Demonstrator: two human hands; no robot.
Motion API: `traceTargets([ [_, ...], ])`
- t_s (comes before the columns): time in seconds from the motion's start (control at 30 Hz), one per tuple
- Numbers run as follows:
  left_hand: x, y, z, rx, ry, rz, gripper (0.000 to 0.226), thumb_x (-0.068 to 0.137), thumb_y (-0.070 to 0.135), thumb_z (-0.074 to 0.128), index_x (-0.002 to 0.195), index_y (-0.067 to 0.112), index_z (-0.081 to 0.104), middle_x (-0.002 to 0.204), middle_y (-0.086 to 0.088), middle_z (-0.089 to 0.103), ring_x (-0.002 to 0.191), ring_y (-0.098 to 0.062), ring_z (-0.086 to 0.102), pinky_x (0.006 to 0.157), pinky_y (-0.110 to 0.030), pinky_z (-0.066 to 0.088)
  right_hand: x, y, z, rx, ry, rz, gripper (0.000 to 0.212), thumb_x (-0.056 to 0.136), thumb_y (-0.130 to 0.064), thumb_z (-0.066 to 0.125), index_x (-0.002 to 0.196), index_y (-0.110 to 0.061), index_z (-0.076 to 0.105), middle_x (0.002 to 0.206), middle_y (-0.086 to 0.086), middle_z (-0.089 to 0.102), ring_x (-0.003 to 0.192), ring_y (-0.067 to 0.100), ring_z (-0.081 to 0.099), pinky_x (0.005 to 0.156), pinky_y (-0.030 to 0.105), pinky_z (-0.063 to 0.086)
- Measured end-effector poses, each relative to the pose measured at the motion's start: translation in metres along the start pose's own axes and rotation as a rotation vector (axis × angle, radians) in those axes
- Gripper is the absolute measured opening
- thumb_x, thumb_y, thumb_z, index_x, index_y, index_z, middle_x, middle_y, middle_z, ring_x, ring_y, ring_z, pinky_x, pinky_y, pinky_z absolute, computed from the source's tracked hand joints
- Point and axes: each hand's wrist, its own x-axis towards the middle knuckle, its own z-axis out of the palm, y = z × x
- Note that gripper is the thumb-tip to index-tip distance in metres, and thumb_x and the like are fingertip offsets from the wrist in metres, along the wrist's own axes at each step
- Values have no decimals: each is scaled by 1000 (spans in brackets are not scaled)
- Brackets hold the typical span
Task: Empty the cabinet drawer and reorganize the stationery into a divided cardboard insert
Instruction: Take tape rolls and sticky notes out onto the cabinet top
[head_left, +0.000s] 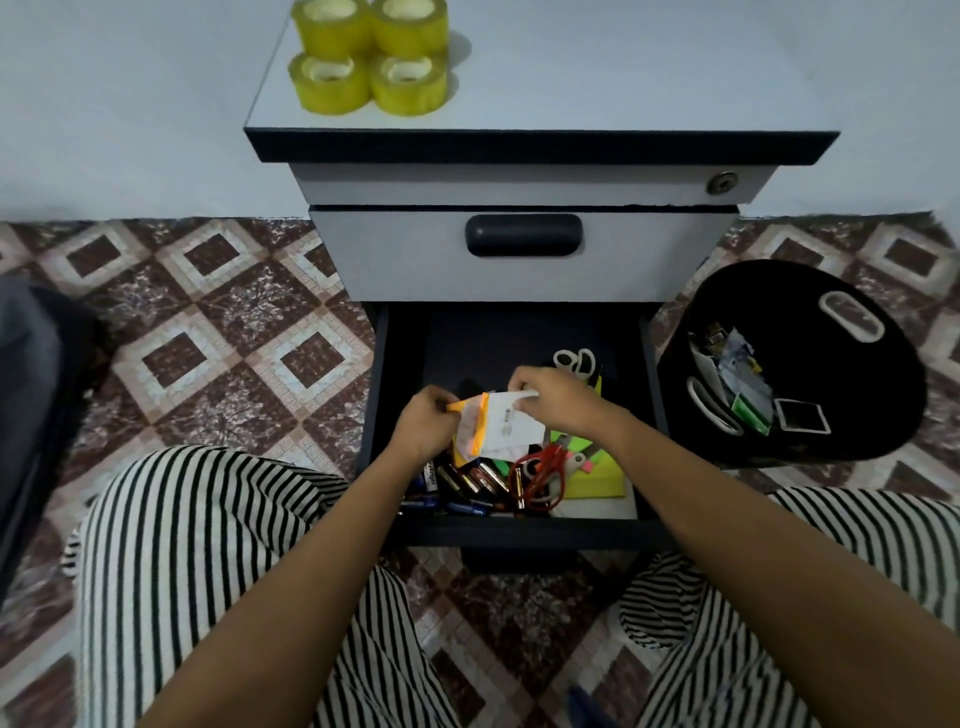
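Knees in striped trousers (208, 545) flank open bottom drawer (519, 534).
Batteries (467, 480), red scissors (540, 475), yellow notepad (597, 483) along drawer's front edge.
Left hand (426, 423) and right hand (556, 397) pinch small white-orange packet (501, 423) by its top corners, above drawer's middle.
White scissors (574, 360) near drawer's back right.
Black bin (857, 441) on floor, right of cabinet.
Four tape rolls (369, 57) at left edge of cabinet top (597, 78).

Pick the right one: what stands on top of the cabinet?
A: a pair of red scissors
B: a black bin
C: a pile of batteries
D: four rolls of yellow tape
D: four rolls of yellow tape stand upright in a square at the left end of the cabinet top.
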Motion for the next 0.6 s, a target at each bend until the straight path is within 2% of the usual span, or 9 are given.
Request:
traceTargets([
  [0.07, -3, 4, -5, -29, 25, 6, 12, 85, 16, 60, 79, 21, 52, 85, -8, 60, 83, -28, 61, 74, -42, 52, -5, 2, -5, 101, 3, 2, 10, 91, -17, 57, 100, -17, 60, 96, 1, 62, 91, 20, 60, 78, 35, 47],
  [0.17, -9, 9, -13, -64, 62, 10, 1, 88, 11, 56, 89, 12, 56, 90, -11, 62, 88, -30, 62, 79, -44, 52, -15, 2, -16, 229, 50, 6, 11, 90, -11, 57, 99, -13, 61, 88, -2, 60, 85, 17, 58, 70, 30, 47],
  [0.23, -14, 16, -18, -140, 52, 9, 8, 90, 7, 55, 96, 6, 59, 95, -15, 63, 90, -29, 62, 81, -44, 52, -22, 2, -27, 277, 114, 8, 10, 89, -11, 58, 97, -14, 62, 88, -2, 61, 83, 15, 58, 66, 26, 46],
  [0.33, -25, 28, -25, -236, 11, 5, 18, 92, 3, 52, 106, 0, 62, 96, -14, 63, 82, -21, 62, 76, -36, 54, -34, 4, -46, 355, 213, 3, 7, 89, -12, 60, 96, -13, 62, 92, 4, 65, 84, 15, 60, 68, 23, 43],
  [0.4, -32, 34, -29, -289, -8, 8, 21, 93, 2, 51, 110, -1, 62, 99, -16, 65, 81, -20, 63, 71, -32, 54, -45, 3, -57, 427, 246, -9, 3, 89, -10, 61, 91, -12, 60, 89, 7, 65, 83, 17, 60, 71, 27, 45],
  [0.5, -43, 50, -35, -391, -46, 23, 21, 94, 3, 49, 110, -1, 62, 99, -17, 66, 80, -20, 64, 60, -23, 57, -61, 0, -77, 488, 294, -10, 6, 90, -10, 61, 95, -7, 60, 88, 9, 65, 81, 20, 61, 72, 31, 47],
  [0.6, -57, 73, -41, -491, -82, 48, 18, 94, 2, 49, 107, 1, 61, 91, -12, 66, 78, -19, 63, 59, -23, 56, -75, -5, -95, 579, 356, 8, 4, 90, -11, 61, 90, -8, 59, 85, 10, 64, 83, 21, 60, 71, 30, 45],
])
